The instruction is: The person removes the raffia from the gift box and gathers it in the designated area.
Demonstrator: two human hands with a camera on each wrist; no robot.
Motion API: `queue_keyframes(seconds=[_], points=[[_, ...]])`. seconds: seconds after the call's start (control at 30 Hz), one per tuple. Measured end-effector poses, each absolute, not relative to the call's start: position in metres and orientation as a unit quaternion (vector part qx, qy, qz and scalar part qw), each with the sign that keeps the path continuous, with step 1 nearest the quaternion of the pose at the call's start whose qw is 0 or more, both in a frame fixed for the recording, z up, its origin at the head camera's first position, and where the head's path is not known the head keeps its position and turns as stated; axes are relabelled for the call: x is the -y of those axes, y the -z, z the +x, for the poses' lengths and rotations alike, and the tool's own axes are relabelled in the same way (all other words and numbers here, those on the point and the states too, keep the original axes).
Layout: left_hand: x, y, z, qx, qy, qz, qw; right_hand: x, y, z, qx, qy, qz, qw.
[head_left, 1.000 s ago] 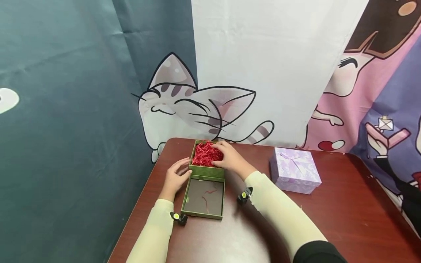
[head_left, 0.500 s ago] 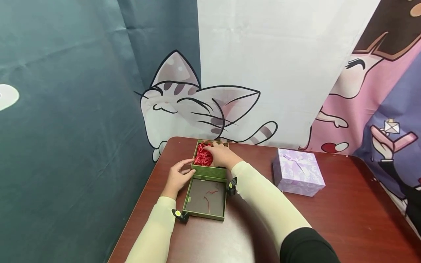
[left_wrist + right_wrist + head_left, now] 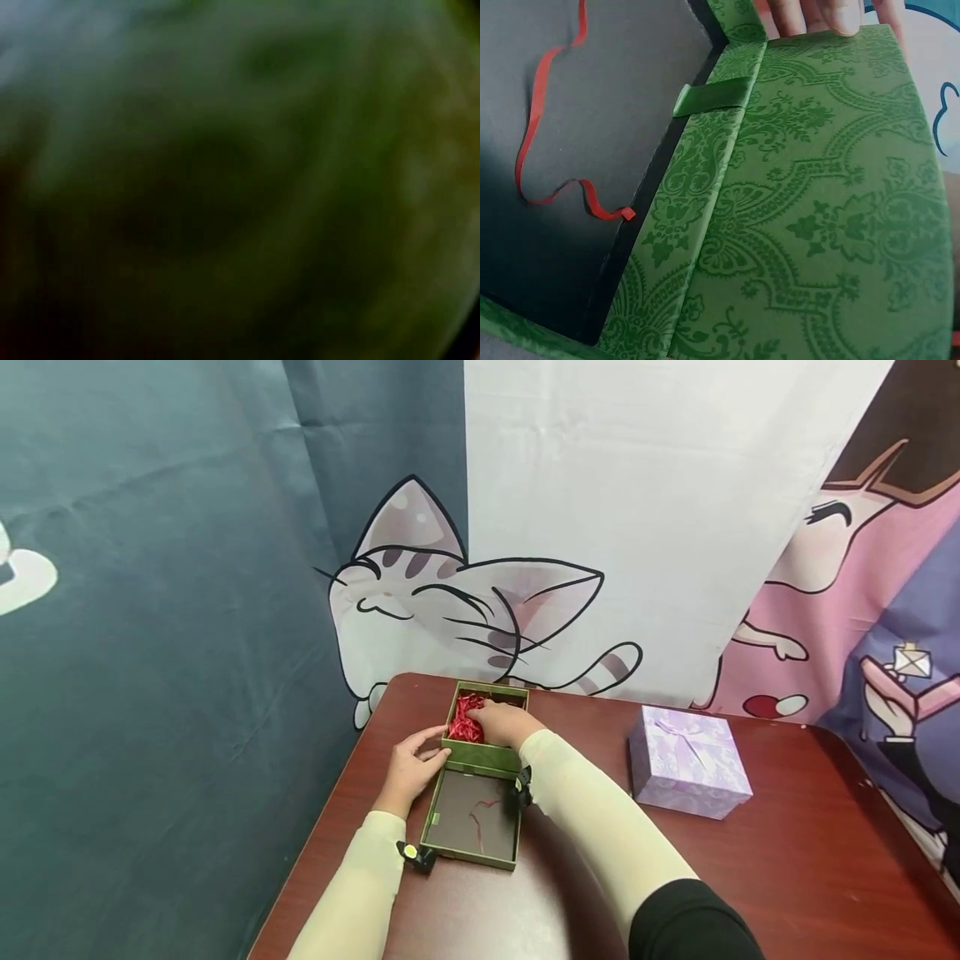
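A green patterned box (image 3: pixel 474 753) stands near the table's far left corner with red shredded paper (image 3: pixel 467 718) heaped in its left part. Reaching over the front wall, my right hand (image 3: pixel 506 724) is down inside the box against the shred; its fingertips are hidden. My left hand (image 3: pixel 410 768) touches the box's left front corner with fingers extended and thumb low. Those fingers (image 3: pixel 843 16) show at the corner in the right wrist view. In front, the lid (image 3: pixel 431 842) lies inside up, joined by a green ribbon tab (image 3: pixel 714 97). The left wrist view is a dark blur.
A lilac gift box (image 3: pixel 690 762) with a bow stands on the right of the brown table (image 3: pixel 810 852). Loose red paper strips (image 3: pixel 534 112) lie in the lid. A printed curtain (image 3: pixel 555 460) hangs close behind the table.
My right hand has moved from above the shred down into the box, and the shred now sits bunched toward the left. My left hand stays at the box's corner.
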State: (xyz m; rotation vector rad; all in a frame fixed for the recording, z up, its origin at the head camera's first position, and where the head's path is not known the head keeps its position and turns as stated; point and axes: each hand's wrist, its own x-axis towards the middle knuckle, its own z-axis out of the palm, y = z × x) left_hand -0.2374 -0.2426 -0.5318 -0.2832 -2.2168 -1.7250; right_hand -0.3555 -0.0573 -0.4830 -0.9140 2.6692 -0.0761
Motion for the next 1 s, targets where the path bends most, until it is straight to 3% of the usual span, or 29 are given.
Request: queue_keyframes(seconds=[0.2, 0.6, 1.0], points=[[0.244, 0.556, -0.249, 0.773, 0.610, -0.073, 0.157, 0.059, 0.490, -0.357, -0.923, 0.007, -0.346, 0.166], [0.247, 0.563, -0.253, 0.765, 0.615, -0.081, 0.170, 0.056, 0.493, -0.367, -0.906, 0.099, -0.402, 0.089], [0.244, 0.563, -0.253, 0.776, 0.605, -0.071, 0.165, 0.033, 0.463, -0.375, -0.908, 0.210, -0.354, 0.075]])
